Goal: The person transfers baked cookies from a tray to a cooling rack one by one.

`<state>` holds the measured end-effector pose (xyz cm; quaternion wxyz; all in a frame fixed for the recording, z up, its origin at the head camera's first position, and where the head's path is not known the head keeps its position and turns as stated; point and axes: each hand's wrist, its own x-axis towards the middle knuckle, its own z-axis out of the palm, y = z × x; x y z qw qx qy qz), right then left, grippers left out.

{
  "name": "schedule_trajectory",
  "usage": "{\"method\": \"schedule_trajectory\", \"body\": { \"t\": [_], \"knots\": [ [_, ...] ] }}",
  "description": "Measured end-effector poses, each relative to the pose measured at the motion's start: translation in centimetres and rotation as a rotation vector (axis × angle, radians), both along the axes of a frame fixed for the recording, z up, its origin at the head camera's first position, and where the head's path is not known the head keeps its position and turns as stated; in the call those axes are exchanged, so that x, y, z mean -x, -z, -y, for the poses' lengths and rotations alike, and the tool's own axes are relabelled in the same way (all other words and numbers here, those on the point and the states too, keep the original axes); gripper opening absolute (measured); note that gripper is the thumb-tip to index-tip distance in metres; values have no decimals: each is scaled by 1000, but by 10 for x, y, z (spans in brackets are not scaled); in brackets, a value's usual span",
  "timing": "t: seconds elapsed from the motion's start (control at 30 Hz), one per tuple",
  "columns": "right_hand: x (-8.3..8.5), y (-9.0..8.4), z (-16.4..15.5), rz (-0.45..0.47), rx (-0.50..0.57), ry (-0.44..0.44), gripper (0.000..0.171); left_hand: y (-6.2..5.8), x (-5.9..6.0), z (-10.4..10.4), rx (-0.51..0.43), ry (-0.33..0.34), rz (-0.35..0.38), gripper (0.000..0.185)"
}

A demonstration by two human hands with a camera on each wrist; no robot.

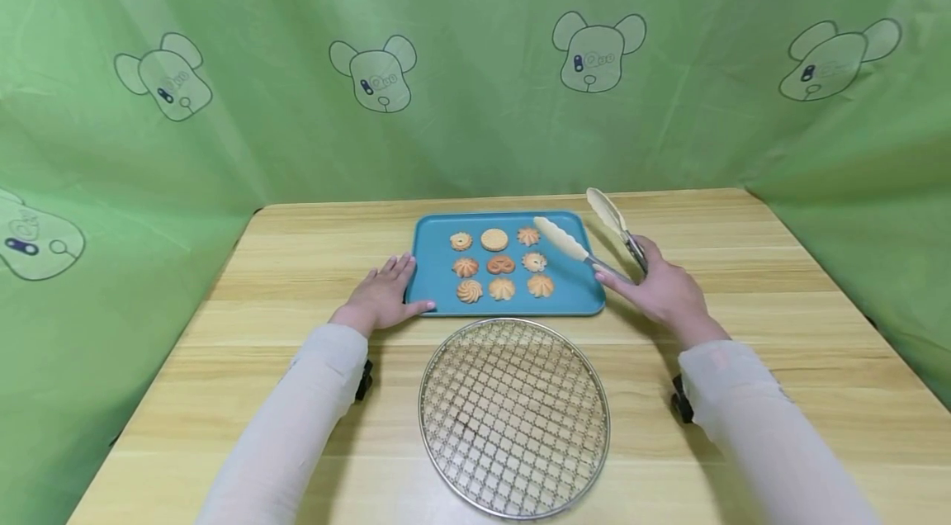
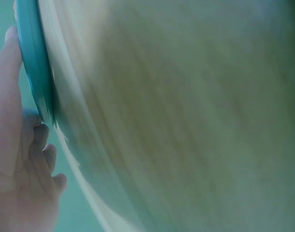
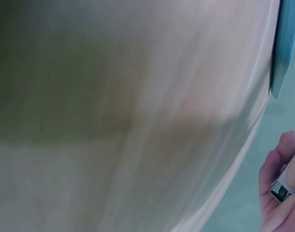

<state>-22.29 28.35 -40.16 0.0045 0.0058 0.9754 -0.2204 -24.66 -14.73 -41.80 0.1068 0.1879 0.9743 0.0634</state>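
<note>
A blue baking tray (image 1: 438, 221) lies at the back of the table, bearing several cookies in rows, among them a round flat cookie (image 1: 494, 239) and a pretzel-shaped cookie (image 1: 501, 264). My left hand (image 1: 382, 294) rests at the tray's left edge, thumb over the front corner and fingers spread along the side. In the left wrist view the thumb lies against the rim. On the right, my right hand (image 1: 664, 290) grips a pair of tongs (image 1: 563, 239) by the metal handles. The tongs' cream tips are spread wide with nothing between them, one over the tray's right part.
A round wire rack (image 1: 516, 418) lies on the wooden table (image 1: 297, 261) just in front of the tray, between the forearms. Green curtains (image 1: 475, 137) with bear-head drawings hang behind and at both sides of the table.
</note>
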Motion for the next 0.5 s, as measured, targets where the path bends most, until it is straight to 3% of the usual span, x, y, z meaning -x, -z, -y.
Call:
{"method": "schedule_trajectory", "body": {
  "t": [0.5],
  "knots": [
    [-6,-1,-3,-41,12,-124,101,-2,-1,1,-13,2,1,92]
  ]
}}
